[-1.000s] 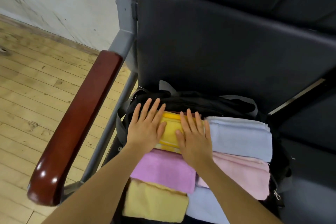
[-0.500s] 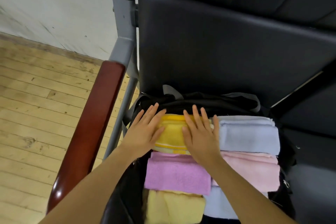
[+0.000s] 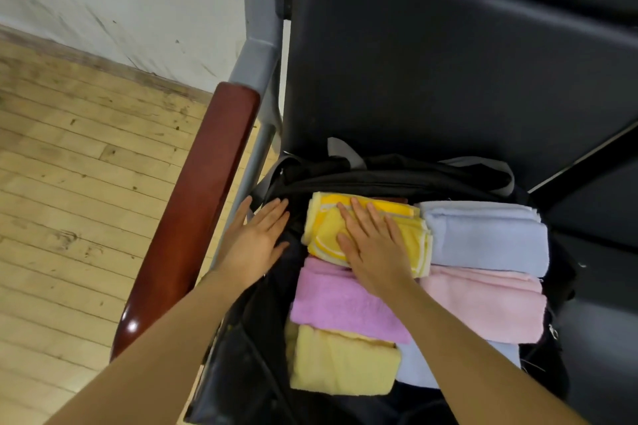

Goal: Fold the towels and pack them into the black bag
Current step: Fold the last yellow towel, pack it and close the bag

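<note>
On the dark padded seat of the chair, the black bag lay open with folded towels packed in two rows. The bright yellow towel sat at the far left corner of the load, just beside the light blue towel; nearer the camera lay the purple towel and the pale pink towel, then a pale yellow towel at the near edge. The right hand lay flat with fingers spread on the bright yellow towel, pressing it down. The left hand rested flat, fingers straight, on the bag's left wall beside that towel, gripping nothing.

The towels looked soft, light and springy, so a folded one would probably puff up or loosen once pressure came off; a broad palm on top suits it better than a pinch. To move one, taking it along the folded edge with fingers under the stack should keep the layers together. The bag's cloth seemed limp, so its side likely needed holding out to keep the opening wide.

Another bluish towel showed only as a strip under the pink one. The bag's bottom and near end were hidden or cut off, as was any zip along the left. A grey strap lay behind the load, and a red-brown armrest stood to the left.
</note>
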